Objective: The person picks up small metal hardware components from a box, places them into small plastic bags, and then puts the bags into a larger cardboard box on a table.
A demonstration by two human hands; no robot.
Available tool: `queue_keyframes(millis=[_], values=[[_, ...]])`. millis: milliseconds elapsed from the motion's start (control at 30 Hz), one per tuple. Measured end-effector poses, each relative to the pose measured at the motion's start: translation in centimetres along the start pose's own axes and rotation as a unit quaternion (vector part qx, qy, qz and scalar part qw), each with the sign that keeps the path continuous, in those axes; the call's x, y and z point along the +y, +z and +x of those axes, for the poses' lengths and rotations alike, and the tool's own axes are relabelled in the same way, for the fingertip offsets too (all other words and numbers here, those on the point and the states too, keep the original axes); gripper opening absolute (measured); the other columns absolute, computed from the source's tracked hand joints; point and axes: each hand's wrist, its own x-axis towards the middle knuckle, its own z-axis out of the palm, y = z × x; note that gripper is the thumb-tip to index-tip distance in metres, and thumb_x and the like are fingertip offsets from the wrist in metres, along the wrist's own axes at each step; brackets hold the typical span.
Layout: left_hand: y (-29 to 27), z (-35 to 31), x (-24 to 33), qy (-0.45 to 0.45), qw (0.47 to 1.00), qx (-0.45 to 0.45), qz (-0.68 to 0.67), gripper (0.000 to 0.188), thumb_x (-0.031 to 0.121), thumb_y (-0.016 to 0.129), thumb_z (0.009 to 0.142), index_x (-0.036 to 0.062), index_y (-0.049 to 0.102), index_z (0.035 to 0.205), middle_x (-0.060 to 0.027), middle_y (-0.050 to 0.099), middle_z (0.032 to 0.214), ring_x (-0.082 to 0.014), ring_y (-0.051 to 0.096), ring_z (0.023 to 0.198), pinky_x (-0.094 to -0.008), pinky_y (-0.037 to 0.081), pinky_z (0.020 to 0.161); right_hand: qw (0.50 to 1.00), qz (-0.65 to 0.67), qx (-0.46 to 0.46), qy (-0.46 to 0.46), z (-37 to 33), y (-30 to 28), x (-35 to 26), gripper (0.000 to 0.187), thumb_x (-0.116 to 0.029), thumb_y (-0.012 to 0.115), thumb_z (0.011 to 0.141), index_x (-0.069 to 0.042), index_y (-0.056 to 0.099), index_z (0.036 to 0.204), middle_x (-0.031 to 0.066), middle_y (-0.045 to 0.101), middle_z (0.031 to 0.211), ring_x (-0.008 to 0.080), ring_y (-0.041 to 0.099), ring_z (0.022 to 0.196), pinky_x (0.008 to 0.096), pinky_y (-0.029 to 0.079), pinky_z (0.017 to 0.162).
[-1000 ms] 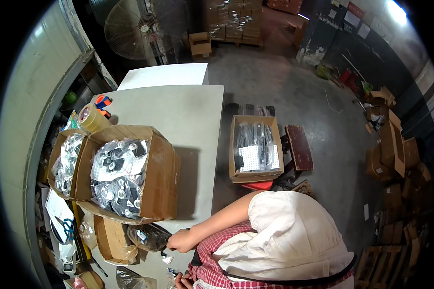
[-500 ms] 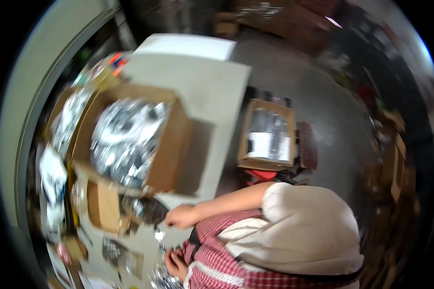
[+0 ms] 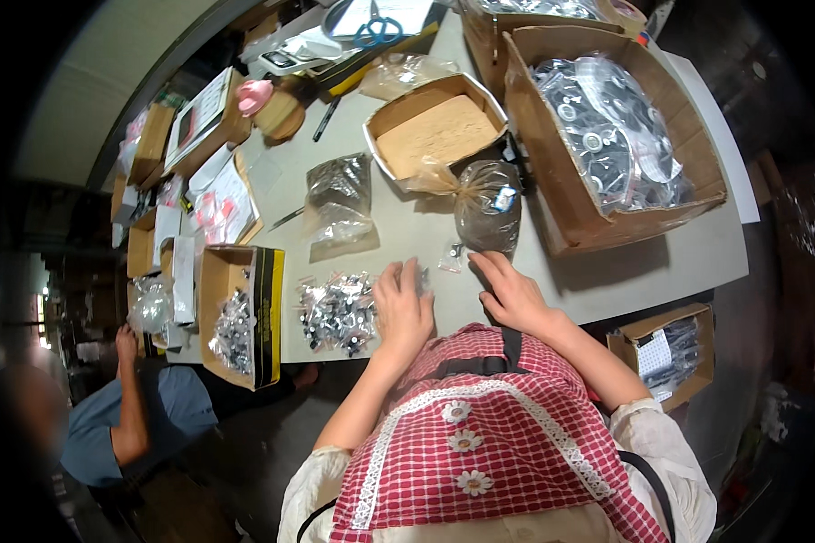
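Observation:
My left hand [image 3: 404,306] lies on the table with fingers stretched out, beside the right edge of a pile of small black-and-silver parts [image 3: 338,312] in little clear bags. A bit of clear plastic shows by its fingertips. My right hand [image 3: 513,297] has thumb and fingers apart and appears to hold nothing. Its fingertips are close to a small clear bag [image 3: 451,256] with a dark part in it. Just beyond stands a knotted plastic bag [image 3: 487,213] of dark contents. Another clear bag of dark pieces [image 3: 339,204] lies further left.
A large carton [image 3: 561,222] of bagged parts stands at right, near a shallow open box [image 3: 435,136]. At left is a yellow-and-black-edged box [image 3: 267,317] of parts. Scissors [image 3: 378,32] and a pen [image 3: 327,119] lie further back. Another person [image 3: 145,407] is at lower left.
The view has swung, bringing the table in front of me. My right hand was by the knotted bag and is now lower beside it; my left hand stays by the parts pile.

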Motion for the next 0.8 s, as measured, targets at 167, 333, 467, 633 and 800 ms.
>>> queue_keyframes(millis=[167,333,467,633,800], values=[[0.8,1.2,-0.7,0.019,0.996,0.055,0.069,0.038,0.009,0.070,0.084,0.0023,0.061,0.120,-0.0202,0.050,0.130,-0.0397,0.045,0.117,-0.0515,0.036,0.101,0.992,-0.092,0.022,-0.089,3.2,1.2,-0.4,0.066,-0.004,0.057,0.085,0.002,0.038,0.148,0.0220,0.048,0.144,0.0392,0.068,0.105,0.0448,0.058,0.075],[0.5,0.2,-2.1,0.015,0.998,0.061,-0.015,0.018,0.007,0.068,0.081,0.0025,0.061,0.097,-0.0169,0.058,0.112,-0.0384,0.051,0.108,-0.0495,0.038,0.095,0.984,-0.171,-0.006,-0.058,5.8,3.4,-1.1,0.032,-0.005,0.062,0.082,0.002,0.053,0.112,0.0196,0.054,0.107,0.0358,0.070,0.084,0.0482,0.057,0.068],[-1.7,-1.2,-3.1,0.001,0.988,0.137,-0.073,0.014,0.005,0.067,0.082,0.0043,0.061,0.095,-0.0137,0.062,0.103,-0.0366,0.055,0.100,-0.0477,0.040,0.090,0.997,-0.076,-0.010,-0.021,5.7,3.4,0.8,0.024,-0.022,0.064,0.090,-0.004,0.059,0.105,0.0179,0.064,0.099,0.0410,0.067,0.088,0.0519,0.053,0.075],[-4.1,-4.4,-7.9,-0.079,0.960,0.257,-0.081,0.013,0.009,0.065,0.089,0.0048,0.063,0.101,-0.0131,0.065,0.112,-0.0341,0.058,0.108,-0.0441,0.041,0.096,0.999,0.041,0.013,0.004,5.0,3.5,0.4,0.026,-0.022,0.066,0.090,-0.004,0.064,0.108,0.0169,0.066,0.100,0.0374,0.065,0.091,0.0461,0.051,0.077],[-6.2,-7.7,-12.3,-0.119,0.982,0.145,0.007,0.093,0.034,0.085,0.073,0.0060,0.039,0.148,-0.0240,0.033,0.154,-0.0429,0.031,0.141,-0.0538,0.023,0.115,0.984,0.033,0.036,-0.171,5.2,5.8,-0.5,0.031,-0.015,0.068,0.088,-0.001,0.061,0.115,0.0196,0.062,0.120,0.0392,0.059,0.111,0.0452,0.046,0.095]])
